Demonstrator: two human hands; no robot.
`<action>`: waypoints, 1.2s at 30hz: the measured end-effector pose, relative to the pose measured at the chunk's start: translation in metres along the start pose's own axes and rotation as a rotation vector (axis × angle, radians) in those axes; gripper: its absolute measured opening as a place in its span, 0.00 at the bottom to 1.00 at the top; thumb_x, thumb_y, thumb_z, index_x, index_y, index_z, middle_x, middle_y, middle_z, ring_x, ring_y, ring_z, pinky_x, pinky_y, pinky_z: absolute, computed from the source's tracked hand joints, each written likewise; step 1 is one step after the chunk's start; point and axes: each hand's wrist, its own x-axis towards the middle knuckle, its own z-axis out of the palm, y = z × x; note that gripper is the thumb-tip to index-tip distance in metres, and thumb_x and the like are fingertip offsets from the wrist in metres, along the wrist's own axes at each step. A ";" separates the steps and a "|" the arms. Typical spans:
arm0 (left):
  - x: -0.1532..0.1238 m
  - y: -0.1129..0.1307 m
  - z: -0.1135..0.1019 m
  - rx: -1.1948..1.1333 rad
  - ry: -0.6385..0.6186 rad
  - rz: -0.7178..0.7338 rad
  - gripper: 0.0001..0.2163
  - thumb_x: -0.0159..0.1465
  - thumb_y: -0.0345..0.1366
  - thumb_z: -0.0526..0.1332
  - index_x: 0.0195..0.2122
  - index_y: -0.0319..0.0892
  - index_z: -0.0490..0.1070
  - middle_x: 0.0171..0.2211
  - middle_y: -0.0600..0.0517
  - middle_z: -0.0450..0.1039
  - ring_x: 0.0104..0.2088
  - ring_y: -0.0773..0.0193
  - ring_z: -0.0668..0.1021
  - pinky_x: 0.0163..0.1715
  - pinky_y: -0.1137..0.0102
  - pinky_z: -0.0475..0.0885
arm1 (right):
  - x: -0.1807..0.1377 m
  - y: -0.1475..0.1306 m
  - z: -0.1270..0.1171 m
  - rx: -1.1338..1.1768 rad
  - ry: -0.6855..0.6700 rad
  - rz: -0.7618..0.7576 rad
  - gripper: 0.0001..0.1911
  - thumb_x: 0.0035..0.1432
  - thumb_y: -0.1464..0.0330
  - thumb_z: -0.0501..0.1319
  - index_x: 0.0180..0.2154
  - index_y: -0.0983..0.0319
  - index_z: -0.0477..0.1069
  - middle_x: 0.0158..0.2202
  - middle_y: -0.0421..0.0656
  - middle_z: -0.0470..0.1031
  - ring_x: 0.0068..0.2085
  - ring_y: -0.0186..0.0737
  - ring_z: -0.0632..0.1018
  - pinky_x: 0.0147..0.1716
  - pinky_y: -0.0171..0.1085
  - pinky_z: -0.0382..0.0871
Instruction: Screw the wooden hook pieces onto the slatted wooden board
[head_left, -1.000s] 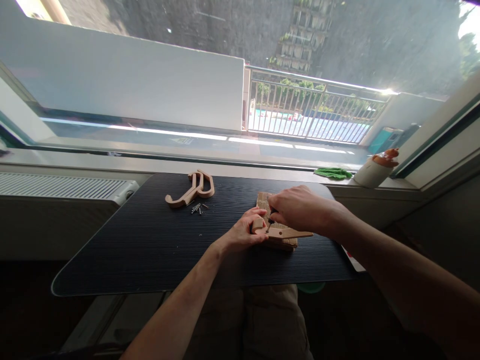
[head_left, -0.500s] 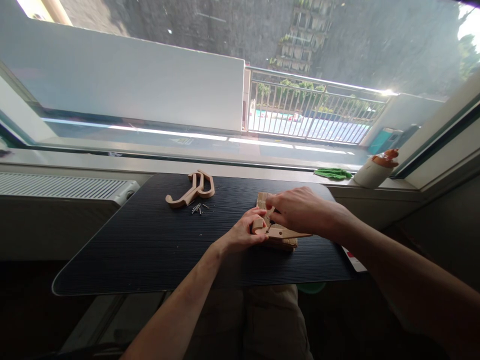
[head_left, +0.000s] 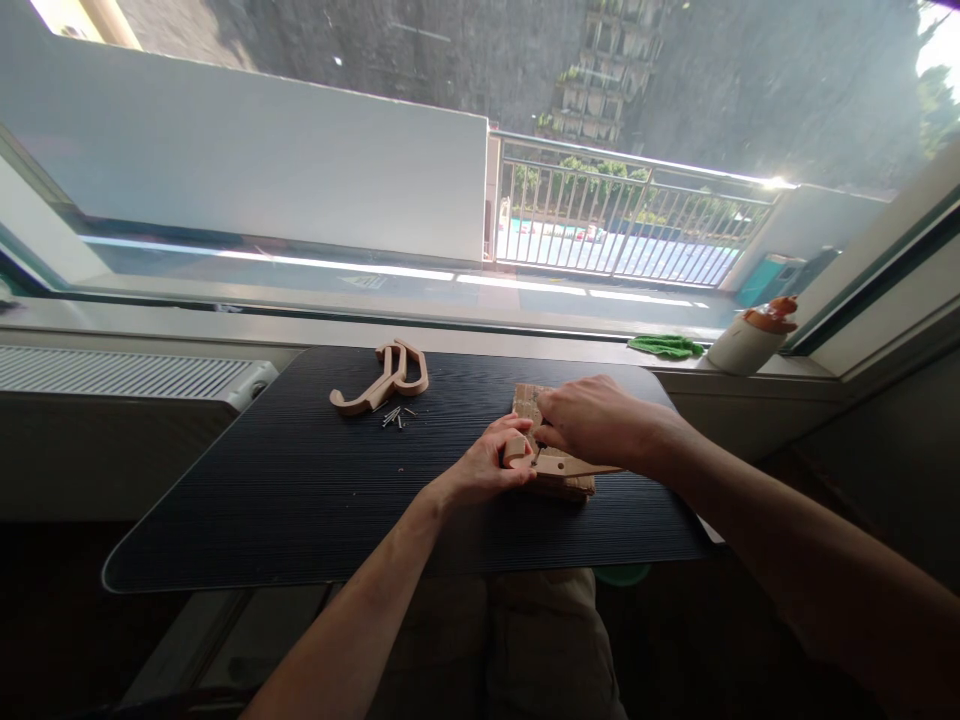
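Toward the right half of the black, ridged tabletop (head_left: pixel 300 505), we have a pale wooden hook piece (head_left: pixel 576 467) laid across a thick, brown, rough-edged board (head_left: pixel 527 398). Our left hand (head_left: pixel 495 462) is clamped on its curled end; our right hand (head_left: pixel 589 415) curls tightly around a slim, dark tool (head_left: pixel 538 446), mostly hidden by the fingers. The hands are close together, though we cannot tell whether they touch.

We judge the step to be working the tool into the wood beside the curl, perhaps turning a screw. The next move seems to call for a firm left hold and straight, downward pressure from the right.

The piece's long axis runs left to right across our view: the curl sits at the left, while the straight end, with its round hole, points right, past the board's edge.
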 end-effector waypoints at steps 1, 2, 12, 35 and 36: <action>0.000 0.001 0.000 0.001 -0.005 0.003 0.19 0.50 0.31 0.62 0.44 0.43 0.67 0.55 0.49 0.59 0.58 0.59 0.59 0.58 0.65 0.55 | 0.000 -0.001 0.001 0.002 0.007 0.015 0.13 0.58 0.63 0.51 0.34 0.63 0.70 0.33 0.50 0.75 0.34 0.43 0.75 0.31 0.35 0.61; 0.000 0.003 -0.001 0.001 -0.010 0.004 0.19 0.50 0.31 0.62 0.45 0.43 0.67 0.55 0.49 0.59 0.58 0.59 0.59 0.58 0.65 0.55 | 0.001 -0.001 0.003 0.004 0.013 0.033 0.14 0.58 0.62 0.51 0.35 0.64 0.70 0.32 0.50 0.75 0.33 0.43 0.75 0.31 0.36 0.61; -0.001 -0.004 0.001 0.002 0.006 -0.005 0.19 0.50 0.33 0.63 0.44 0.43 0.65 0.56 0.48 0.57 0.57 0.59 0.60 0.57 0.65 0.55 | -0.007 0.005 0.002 0.036 0.044 -0.041 0.09 0.51 0.71 0.54 0.36 0.60 0.69 0.34 0.46 0.75 0.35 0.42 0.75 0.29 0.34 0.59; -0.001 -0.002 0.001 0.002 0.016 -0.025 0.19 0.49 0.34 0.64 0.43 0.43 0.67 0.55 0.49 0.59 0.58 0.59 0.58 0.58 0.64 0.54 | -0.001 0.005 0.013 0.072 -0.001 -0.048 0.10 0.57 0.66 0.50 0.38 0.62 0.66 0.38 0.48 0.73 0.38 0.42 0.74 0.31 0.34 0.61; -0.001 -0.002 0.001 0.005 0.011 -0.025 0.18 0.49 0.34 0.64 0.43 0.43 0.67 0.55 0.48 0.58 0.58 0.58 0.58 0.58 0.64 0.54 | -0.002 0.005 0.011 0.067 0.009 -0.040 0.10 0.58 0.65 0.50 0.38 0.62 0.66 0.39 0.49 0.73 0.38 0.42 0.74 0.31 0.34 0.61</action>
